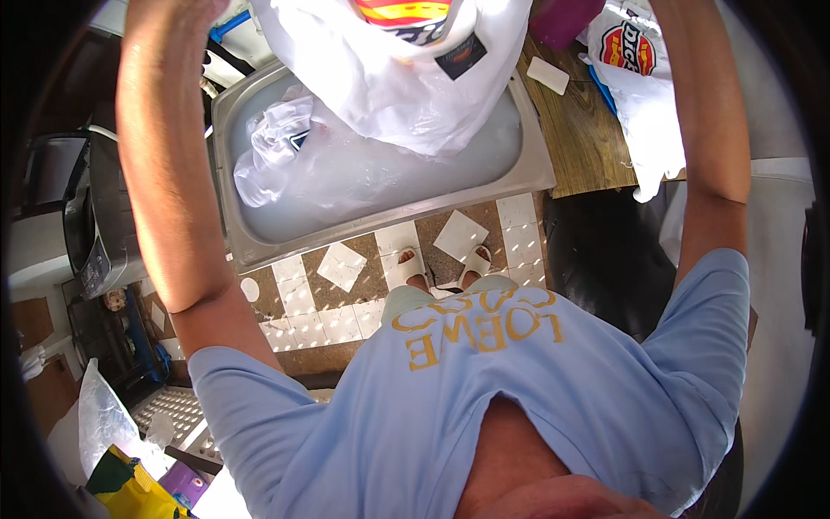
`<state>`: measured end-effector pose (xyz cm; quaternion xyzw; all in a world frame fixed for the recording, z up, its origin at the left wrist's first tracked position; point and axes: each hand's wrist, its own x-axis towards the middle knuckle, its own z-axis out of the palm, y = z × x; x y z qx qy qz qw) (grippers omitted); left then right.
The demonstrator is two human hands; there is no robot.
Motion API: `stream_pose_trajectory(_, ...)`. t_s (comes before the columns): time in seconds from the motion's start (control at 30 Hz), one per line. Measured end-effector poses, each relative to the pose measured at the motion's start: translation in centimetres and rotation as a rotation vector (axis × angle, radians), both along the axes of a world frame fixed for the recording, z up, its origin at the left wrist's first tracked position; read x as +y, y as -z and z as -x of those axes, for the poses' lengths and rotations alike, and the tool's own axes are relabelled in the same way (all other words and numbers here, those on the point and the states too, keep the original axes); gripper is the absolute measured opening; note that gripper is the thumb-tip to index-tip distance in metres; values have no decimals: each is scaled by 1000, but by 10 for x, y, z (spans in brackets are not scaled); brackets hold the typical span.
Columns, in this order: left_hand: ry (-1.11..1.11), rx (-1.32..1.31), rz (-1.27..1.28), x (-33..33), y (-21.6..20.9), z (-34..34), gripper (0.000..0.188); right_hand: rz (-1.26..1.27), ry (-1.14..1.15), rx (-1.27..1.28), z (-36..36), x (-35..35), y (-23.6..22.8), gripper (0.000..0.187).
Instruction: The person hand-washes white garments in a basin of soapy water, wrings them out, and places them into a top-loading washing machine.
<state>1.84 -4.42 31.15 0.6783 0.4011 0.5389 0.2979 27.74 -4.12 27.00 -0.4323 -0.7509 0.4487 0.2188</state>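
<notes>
White garment | hanging over far side of basin | left and right hands beyond far edge of view, grip cannot be told | best kept above cloudy water (drips land inside), weight shared evenly

A brown wood-grain counter bears a white rectangular bar and a white printed garment with a blue strip beneath. A grey rectangular basin holds cloudy water and crumpled white cloth.

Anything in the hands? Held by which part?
Can't be told: a white printed cloth hangs over the tub, likely held up, but its upper part and the fingers are beyond the top edge.
</notes>
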Motion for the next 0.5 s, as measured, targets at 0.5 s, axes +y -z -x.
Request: stream_pose_trajectory(0.5,-115,414,279,20,362,-43,38,-59,657,-293,74,7,307,59)
